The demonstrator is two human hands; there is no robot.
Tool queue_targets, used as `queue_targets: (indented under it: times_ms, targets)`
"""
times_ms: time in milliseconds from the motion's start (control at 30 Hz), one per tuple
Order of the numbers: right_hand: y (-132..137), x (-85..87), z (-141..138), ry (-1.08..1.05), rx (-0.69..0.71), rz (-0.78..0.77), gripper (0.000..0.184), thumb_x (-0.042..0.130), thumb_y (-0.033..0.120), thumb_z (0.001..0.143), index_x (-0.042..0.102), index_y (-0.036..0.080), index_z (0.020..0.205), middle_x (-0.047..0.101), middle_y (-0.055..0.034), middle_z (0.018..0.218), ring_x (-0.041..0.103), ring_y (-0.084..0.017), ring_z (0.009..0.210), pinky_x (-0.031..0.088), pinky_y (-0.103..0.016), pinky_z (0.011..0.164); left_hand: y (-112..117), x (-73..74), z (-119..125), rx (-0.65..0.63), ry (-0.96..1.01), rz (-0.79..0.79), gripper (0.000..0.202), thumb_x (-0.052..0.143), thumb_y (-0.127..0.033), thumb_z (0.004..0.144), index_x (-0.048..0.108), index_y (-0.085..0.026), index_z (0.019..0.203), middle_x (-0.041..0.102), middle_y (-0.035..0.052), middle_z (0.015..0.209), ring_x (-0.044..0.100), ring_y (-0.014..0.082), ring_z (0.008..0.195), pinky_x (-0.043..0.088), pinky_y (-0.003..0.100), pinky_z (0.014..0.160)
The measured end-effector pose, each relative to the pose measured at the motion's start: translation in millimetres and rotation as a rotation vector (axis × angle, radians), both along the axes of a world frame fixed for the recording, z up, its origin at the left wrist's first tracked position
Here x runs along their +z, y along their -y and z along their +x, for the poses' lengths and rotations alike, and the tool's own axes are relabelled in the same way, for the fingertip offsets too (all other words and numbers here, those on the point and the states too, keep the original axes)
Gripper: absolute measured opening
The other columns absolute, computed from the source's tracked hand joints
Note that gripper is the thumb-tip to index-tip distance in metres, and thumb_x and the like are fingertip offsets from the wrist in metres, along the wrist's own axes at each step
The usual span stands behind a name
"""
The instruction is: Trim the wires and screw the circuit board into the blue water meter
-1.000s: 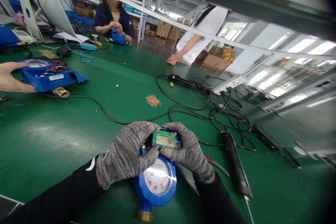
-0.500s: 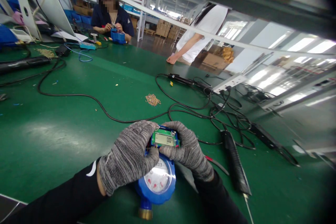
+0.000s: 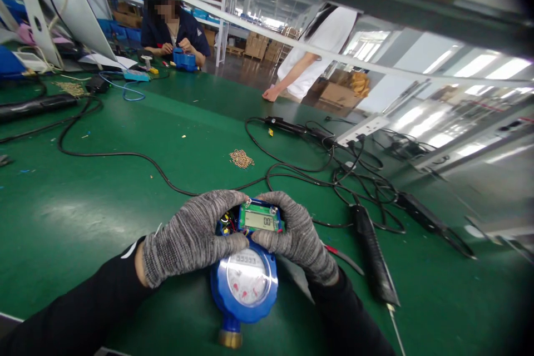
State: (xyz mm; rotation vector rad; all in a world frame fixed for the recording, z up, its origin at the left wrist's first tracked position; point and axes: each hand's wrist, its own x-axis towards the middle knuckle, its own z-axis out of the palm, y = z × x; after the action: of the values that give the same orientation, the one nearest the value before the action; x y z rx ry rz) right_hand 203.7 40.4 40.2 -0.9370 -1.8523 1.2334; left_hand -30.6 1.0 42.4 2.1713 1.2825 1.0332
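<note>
A blue water meter (image 3: 245,283) with a round dial and a brass threaded end lies on the green table in front of me. At its far side sits a green circuit board with a small display (image 3: 261,221) that reads about 0.0. My left hand (image 3: 189,236), in a grey knitted glove, curls round the left of the board, thumb at its near edge. My right hand (image 3: 296,236), gloved alike, grips the board's right side between thumb and fingers. Thin coloured wires (image 3: 226,222) show in the housing beside my left fingers. The fingertips' undersides are hidden.
A pile of small brass screws (image 3: 241,158) lies beyond my hands. Black electric screwdrivers (image 3: 373,253) and tangled cables spread at right, near red-handled pliers (image 3: 344,258) and a power strip (image 3: 362,130). A co-worker (image 3: 175,33) sits across the table; another person (image 3: 312,55) stands behind it.
My left hand has shifted a little left and lower, uncovering the wires and more of the meter's dial. The right hand keeps its grip on the board.
</note>
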Motion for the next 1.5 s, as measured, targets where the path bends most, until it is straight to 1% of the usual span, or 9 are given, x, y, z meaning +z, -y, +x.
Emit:
queue_targets:
  times_ms: [200, 367, 633, 833, 967, 1100, 1167, 1300, 1500]
  targets:
    - [-1.7, -4.9, 1.8, -0.021, -0.004, -0.001, 0.053, 0.089, 0.036, 0.068, 0.061, 0.026, 0.112, 0.076, -0.0011, 0.099, 0.074, -0.02, 0.083, 0.062, -0.029, 0.068, -1.4, -0.6, 12.3, 0.062, -0.109, 0.144, 0.051, 0.069, -0.038, 0.084, 0.059, -0.014, 0.128, 0.07, 0.015, 0.123, 0.068, 0.0276, 0.112, 0.057, 0.046, 0.098]
    - [-3.6, -4.9, 2.7, 0.015, -0.007, 0.06, 0.054, 0.089, 0.036, 0.068, 0.062, 0.025, 0.112, 0.074, -0.0019, 0.101, 0.073, -0.02, 0.083, 0.061, -0.028, 0.068, -9.1, 9.1, 14.2, -0.006, -0.296, 0.293, 0.055, 0.066, -0.034, 0.085, 0.056, -0.006, 0.131, 0.068, 0.0204, 0.126, 0.068, 0.0324, 0.113, 0.057, 0.049, 0.097]
    - [-5.2, -4.4, 2.6, -0.017, -0.003, 0.067, 0.054, 0.09, 0.034, 0.067, 0.064, 0.026, 0.113, 0.072, -0.0011, 0.103, 0.071, -0.02, 0.087, 0.061, -0.03, 0.072, -21.8, 21.1, -0.2, -0.19, -0.293, 0.192, 0.058, 0.064, -0.044, 0.088, 0.054, -0.009, 0.133, 0.068, 0.0174, 0.127, 0.067, 0.0298, 0.115, 0.056, 0.044, 0.099]
    - [-5.2, -7.2, 2.0, -0.045, -0.009, 0.074, 0.052, 0.09, 0.033, 0.068, 0.063, 0.027, 0.112, 0.073, -0.0005, 0.102, 0.071, -0.019, 0.084, 0.06, -0.029, 0.069, -21.8, 14.3, 5.3, -0.159, -0.28, 0.29, 0.053, 0.067, -0.035, 0.084, 0.057, -0.008, 0.129, 0.07, 0.0183, 0.122, 0.069, 0.0336, 0.109, 0.058, 0.05, 0.093]
    - [-3.4, -9.1, 3.4, -0.059, -0.022, 0.046, 0.052, 0.09, 0.031, 0.068, 0.063, 0.028, 0.113, 0.072, -0.0001, 0.102, 0.07, -0.019, 0.086, 0.06, -0.028, 0.069, -22.8, 5.2, 8.1, -0.121, -0.159, 0.144, 0.063, 0.073, -0.044, 0.081, 0.055, -0.012, 0.133, 0.067, 0.0176, 0.128, 0.066, 0.0325, 0.117, 0.054, 0.049, 0.101]
    - [-1.2, -7.8, 2.2, -0.095, 0.024, -0.035, 0.052, 0.089, 0.028, 0.069, 0.062, 0.031, 0.114, 0.073, 0.0021, 0.102, 0.071, -0.017, 0.087, 0.06, -0.026, 0.07, -21.9, -0.9, -6.1, -0.276, 0.069, -0.179, 0.076, 0.075, -0.048, 0.08, 0.044, -0.021, 0.144, 0.059, 0.0119, 0.141, 0.06, 0.0263, 0.126, 0.052, 0.043, 0.106]
    - [-1.1, -7.1, 1.6, -0.101, 0.034, -0.059, 0.051, 0.089, 0.027, 0.07, 0.061, 0.031, 0.113, 0.074, 0.0025, 0.101, 0.071, -0.017, 0.084, 0.06, -0.025, 0.067, -20.8, -2.3, -13.7, -0.305, 0.125, -0.232, 0.071, 0.073, -0.044, 0.083, 0.044, -0.024, 0.144, 0.059, 0.0099, 0.141, 0.06, 0.0245, 0.127, 0.051, 0.042, 0.107]
    - [-2.5, -6.8, 2.1, -0.077, 0.016, -0.054, 0.052, 0.09, 0.027, 0.068, 0.062, 0.03, 0.113, 0.074, 0.0019, 0.1, 0.071, -0.017, 0.084, 0.06, -0.024, 0.065, -21.3, -3.9, -18.0, -0.248, 0.097, -0.122, 0.059, 0.072, -0.04, 0.085, 0.051, -0.022, 0.137, 0.064, 0.0092, 0.134, 0.063, 0.0228, 0.122, 0.052, 0.041, 0.105]
    - [-1.4, -8.4, 3.2, -0.087, 0.013, -0.055, 0.053, 0.089, 0.028, 0.069, 0.061, 0.03, 0.113, 0.074, 0.0018, 0.098, 0.071, -0.017, 0.081, 0.06, -0.025, 0.064, -18.7, 3.4, -5.8, -0.149, -0.165, 0.089, 0.055, 0.068, -0.041, 0.086, 0.057, -0.013, 0.132, 0.068, 0.0153, 0.126, 0.066, 0.0297, 0.115, 0.054, 0.049, 0.1]
